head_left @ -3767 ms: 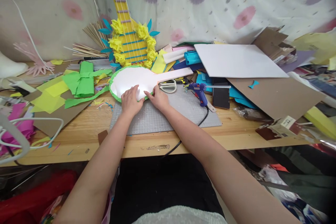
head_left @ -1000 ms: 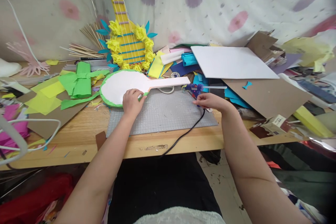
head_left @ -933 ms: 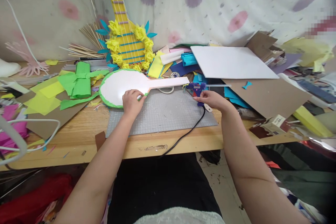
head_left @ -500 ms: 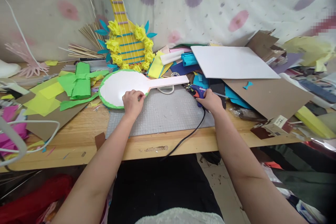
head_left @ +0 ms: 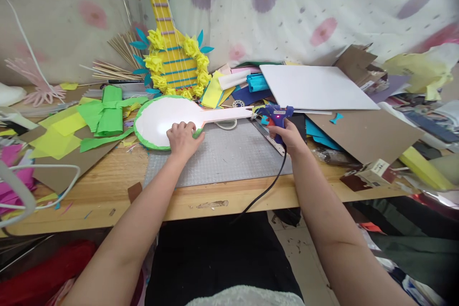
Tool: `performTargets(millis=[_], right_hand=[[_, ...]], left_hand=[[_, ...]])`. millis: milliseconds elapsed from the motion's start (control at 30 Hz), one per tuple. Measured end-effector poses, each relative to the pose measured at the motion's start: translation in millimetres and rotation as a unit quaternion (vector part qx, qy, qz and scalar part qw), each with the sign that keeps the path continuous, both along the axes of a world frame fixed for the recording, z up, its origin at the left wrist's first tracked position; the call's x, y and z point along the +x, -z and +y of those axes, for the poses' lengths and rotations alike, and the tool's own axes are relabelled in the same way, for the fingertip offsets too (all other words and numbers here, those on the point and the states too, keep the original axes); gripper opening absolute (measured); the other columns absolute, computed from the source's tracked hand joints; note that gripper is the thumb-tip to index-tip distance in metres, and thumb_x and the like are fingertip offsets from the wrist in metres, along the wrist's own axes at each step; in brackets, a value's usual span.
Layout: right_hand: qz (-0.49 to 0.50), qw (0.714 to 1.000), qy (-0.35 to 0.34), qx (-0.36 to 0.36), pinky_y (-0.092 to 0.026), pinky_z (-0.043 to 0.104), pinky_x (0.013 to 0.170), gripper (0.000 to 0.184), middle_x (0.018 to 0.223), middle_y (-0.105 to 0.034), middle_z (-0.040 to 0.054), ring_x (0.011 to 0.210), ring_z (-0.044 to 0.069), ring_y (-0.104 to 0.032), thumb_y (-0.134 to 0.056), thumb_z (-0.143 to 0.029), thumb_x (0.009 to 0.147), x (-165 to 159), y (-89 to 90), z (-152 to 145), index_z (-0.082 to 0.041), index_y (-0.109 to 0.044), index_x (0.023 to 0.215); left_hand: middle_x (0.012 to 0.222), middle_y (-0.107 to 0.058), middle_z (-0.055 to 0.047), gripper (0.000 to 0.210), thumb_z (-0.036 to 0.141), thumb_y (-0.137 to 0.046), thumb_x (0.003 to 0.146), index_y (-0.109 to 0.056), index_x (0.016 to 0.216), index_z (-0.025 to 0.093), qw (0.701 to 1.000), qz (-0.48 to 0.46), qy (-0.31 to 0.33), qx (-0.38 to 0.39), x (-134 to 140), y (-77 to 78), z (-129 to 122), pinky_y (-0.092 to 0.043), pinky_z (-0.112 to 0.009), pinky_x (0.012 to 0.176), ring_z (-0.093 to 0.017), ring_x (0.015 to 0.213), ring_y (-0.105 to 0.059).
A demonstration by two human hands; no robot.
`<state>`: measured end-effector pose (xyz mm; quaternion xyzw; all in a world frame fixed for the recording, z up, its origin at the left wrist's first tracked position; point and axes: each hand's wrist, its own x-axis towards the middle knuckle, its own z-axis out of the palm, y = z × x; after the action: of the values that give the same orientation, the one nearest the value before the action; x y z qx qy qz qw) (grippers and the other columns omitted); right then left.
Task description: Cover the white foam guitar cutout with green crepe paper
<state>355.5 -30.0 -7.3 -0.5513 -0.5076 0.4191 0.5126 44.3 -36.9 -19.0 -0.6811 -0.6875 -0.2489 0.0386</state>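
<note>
A white guitar-shaped board [head_left: 161, 122] with green paper around its rounded body lies near the back of the grey cutting mat [head_left: 218, 158], its neck pointing right. My left hand [head_left: 183, 141] grips the lower right edge of the body, by a bit of green paper. My right hand [head_left: 292, 137] is wrapped round the handle of a blue glue gun [head_left: 281, 113] with a lit red light. Its nozzle is beside the end of the neck; I cannot tell whether they touch. A black cord hangs from the handle, and a metal ruler [head_left: 266, 135] lies under the gun.
A yellow paper guitar [head_left: 175, 62] with yellow flowers stands against the curtain. A green paper roll [head_left: 111, 110] lies on the left. On the right are a white board [head_left: 319, 87] and brown cardboard [head_left: 362, 134]. A white cable [head_left: 77, 177] loops at the near left.
The glue gun has been lifted from the mat in my right hand, its light and the ruler beneath now showing. My left hand stays at the board's edge, its thumb shifted right.
</note>
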Motion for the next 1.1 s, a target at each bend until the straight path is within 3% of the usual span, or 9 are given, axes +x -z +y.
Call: performTargets(millis=[100, 267, 367, 567, 700, 800, 900, 1100], right_hand=[[0.037, 0.999, -0.029, 0.005, -0.036, 0.024, 0.050, 0.036, 0.059, -0.052, -0.0055, 0.050, 0.008, -0.045, -0.074, -0.037, 0.058, -14, 0.8, 7, -0.019, -0.054, 0.081], [0.087, 0.992, -0.093, 0.006, -0.045, 0.025, 0.057, 0.042, 0.085, -0.064, 0.0020, 0.068, 0.012, -0.060, -0.077, -0.040, 0.057, -46, -6.7, 18, -0.020, -0.055, 0.087], [0.082, 0.987, -0.136, -0.006, -0.045, 0.025, 0.055, 0.040, 0.087, -0.067, 0.0039, 0.069, 0.012, -0.060, -0.076, -0.041, 0.058, -68, -9.1, 21, -0.020, -0.056, 0.086], [0.107, 0.986, -0.122, -0.026, -0.041, 0.023, 0.052, 0.041, 0.086, -0.068, 0.0032, 0.062, 0.009, -0.055, -0.074, -0.041, 0.058, -101, 12.1, 22, -0.020, -0.056, 0.088], [0.087, 0.985, -0.144, -0.038, -0.038, 0.023, 0.047, 0.041, 0.079, -0.066, 0.0015, 0.053, 0.007, -0.048, -0.074, -0.047, 0.060, -105, 23.8, 19, -0.019, -0.055, 0.083], [0.040, 0.984, -0.166, -0.043, -0.035, 0.024, 0.044, 0.040, 0.066, -0.061, -0.0006, 0.047, 0.007, -0.043, -0.071, -0.054, 0.063, -105, 22.4, 15, -0.019, -0.056, 0.077], [-0.004, 0.984, -0.171, -0.049, -0.034, 0.023, 0.043, 0.043, 0.054, -0.054, -0.0029, 0.044, 0.007, -0.041, -0.067, -0.060, 0.067, -106, 19.2, 12, -0.019, -0.056, 0.071], [-0.062, 0.978, -0.194, -0.048, -0.032, 0.022, 0.039, 0.048, 0.062, -0.061, 0.0031, 0.043, 0.006, -0.042, -0.061, -0.064, 0.074, -100, 6.7, 33, -0.017, -0.056, 0.064]], left_hand=[[0.097, -0.060, -0.010, 0.018, 0.041, -0.061, 0.079, -0.060, 0.083, 0.024, 1.000, -0.005, 0.008, -0.005, 2, 0.4, 5, -0.036, -0.044, 0.083, -0.031, 0.105, -0.048], [0.098, -0.062, -0.007, 0.008, 0.029, -0.056, 0.084, -0.059, 0.080, 0.023, 0.999, -0.020, 0.033, 0.006, 5, 2.1, 9, -0.036, -0.040, 0.084, -0.026, 0.101, -0.051], [0.094, -0.064, -0.006, 0.010, 0.030, -0.054, 0.085, -0.058, 0.079, 0.023, 0.999, -0.021, 0.033, 0.008, 5, 2.6, 8, -0.036, -0.039, 0.081, -0.026, 0.098, -0.053], [0.087, -0.067, -0.005, 0.011, 0.030, -0.055, 0.084, -0.056, 0.075, 0.023, 0.999, -0.016, 0.036, 0.014, 3, 5.2, 9, -0.036, -0.039, 0.081, -0.026, 0.095, -0.057], [0.085, -0.069, -0.003, 0.007, 0.026, -0.057, 0.082, -0.055, 0.089, 0.023, 0.997, -0.065, 0.032, 0.020, 5, 5.7, 10, -0.037, -0.038, 0.085, -0.023, 0.092, -0.060], [0.085, -0.069, -0.001, 0.024, 0.025, -0.059, 0.082, -0.051, 0.104, 0.023, 0.992, -0.121, 0.029, 0.020, 3, 4.4, 11, -0.039, -0.035, 0.086, -0.021, 0.090, -0.062], [0.088, -0.069, -0.002, 0.024, 0.029, -0.054, 0.084, -0.051, 0.107, 0.022, 0.985, -0.169, 0.018, 0.028, -7, 1.8, 8, -0.042, -0.032, 0.081, -0.019, 0.089, -0.063], [0.094, -0.070, -0.003, 0.023, 0.028, -0.050, 0.083, -0.058, 0.103, 0.021, 0.981, -0.186, 0.013, 0.058, -32, -6.6, -3, -0.044, -0.031, 0.081, -0.019, 0.092, -0.063]])
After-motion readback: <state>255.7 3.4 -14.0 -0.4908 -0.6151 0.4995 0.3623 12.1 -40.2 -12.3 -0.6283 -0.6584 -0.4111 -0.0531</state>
